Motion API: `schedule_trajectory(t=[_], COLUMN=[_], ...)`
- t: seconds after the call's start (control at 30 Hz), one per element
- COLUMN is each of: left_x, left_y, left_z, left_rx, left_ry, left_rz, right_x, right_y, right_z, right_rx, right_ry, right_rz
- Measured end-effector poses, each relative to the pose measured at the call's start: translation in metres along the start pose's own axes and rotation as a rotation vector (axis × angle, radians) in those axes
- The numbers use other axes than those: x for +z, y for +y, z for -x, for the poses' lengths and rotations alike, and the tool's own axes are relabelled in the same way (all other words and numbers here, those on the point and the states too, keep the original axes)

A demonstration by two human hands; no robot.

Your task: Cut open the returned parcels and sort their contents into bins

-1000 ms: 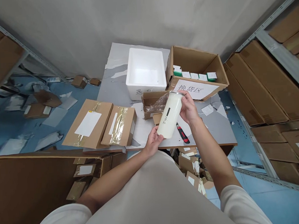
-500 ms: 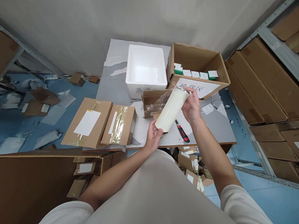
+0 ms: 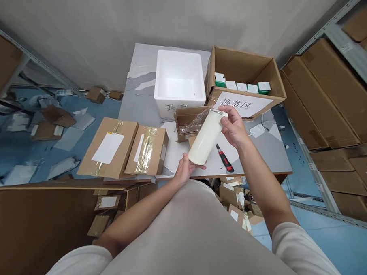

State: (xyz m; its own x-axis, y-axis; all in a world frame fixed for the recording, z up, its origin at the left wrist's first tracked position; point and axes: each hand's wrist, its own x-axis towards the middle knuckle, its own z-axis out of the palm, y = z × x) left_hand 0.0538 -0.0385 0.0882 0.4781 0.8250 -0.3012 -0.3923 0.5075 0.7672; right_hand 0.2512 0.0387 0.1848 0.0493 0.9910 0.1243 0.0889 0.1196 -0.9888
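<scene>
Turned in your hands since the earlier frames, the cream tumbler (image 3: 206,138) hides the lettering that showed 1 second ago, and your left hand (image 3: 185,170) now reaches further under its base. Left thumb and fingers cradle that lower end; your right hand (image 3: 233,125) is closed around the upper end by the silver rim (image 3: 216,110). You hold it tilted near the front edge of the table (image 3: 138,105), left of the red-and-black utility knife (image 3: 225,159). Its glossy wall looks stiff, probably fairly light, somewhat slippery and liable to scratch; support the base and grip the body below the rim.
</scene>
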Motion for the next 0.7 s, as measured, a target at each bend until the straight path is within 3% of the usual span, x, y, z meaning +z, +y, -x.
schedule_trajectory(t=[0.3, 0.37, 0.5, 0.57, 0.63, 0.7], left_x=[-0.005, -0.015, -0.036, -0.04, -0.04, -0.04], left_y=[-0.001, 0.004, 0.013, 0.01, 0.001, -0.008], left_z=[-0.005, -0.006, -0.009, -0.015, -0.024, -0.034], left_rx=[0.014, 0.103, 0.393, 0.429, 0.414, 0.412], left_ry=[0.0, 0.016, 0.108, 0.062, 0.0, -0.027], left_rz=[-0.053, -0.219, -0.858, -1.121, -1.248, -1.282], right_x=[-0.003, -0.006, -0.011, -0.015, -0.021, -0.027], right_y=[-0.005, -0.002, 0.016, 0.028, 0.04, 0.05], right_z=[0.002, 0.004, 0.022, 0.039, 0.057, 0.072], right_rx=[0.012, -0.043, -0.181, -0.229, -0.239, -0.212], right_ry=[-0.086, -0.019, 0.149, 0.213, 0.264, 0.166], right_rz=[0.034, 0.096, 0.238, 0.279, 0.324, 0.477])
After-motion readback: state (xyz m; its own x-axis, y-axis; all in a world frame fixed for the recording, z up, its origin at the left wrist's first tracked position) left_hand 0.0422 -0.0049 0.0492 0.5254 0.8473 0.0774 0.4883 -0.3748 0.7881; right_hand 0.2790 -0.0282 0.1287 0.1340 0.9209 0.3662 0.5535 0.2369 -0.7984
